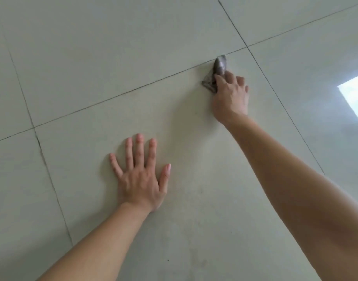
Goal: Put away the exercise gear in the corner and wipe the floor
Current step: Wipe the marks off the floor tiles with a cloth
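Observation:
A pale tiled floor (pixel 113 57) with dark grout lines fills the view. My right hand (pixel 230 94) is stretched far forward and grips a small grey cloth (pixel 217 69), pressed onto the floor right beside a grout line. Part of the cloth sticks out beyond the fingers; the rest is hidden under the hand. My left hand (pixel 140 175) lies flat on the tile nearer to me, palm down, fingers spread, holding nothing. No exercise gear is in view.
A bright window reflection (pixel 354 96) shines on the glossy tile at the right edge. A few tiny dark specks dot the tile between my arms. Grout lines cross near the cloth at the upper right.

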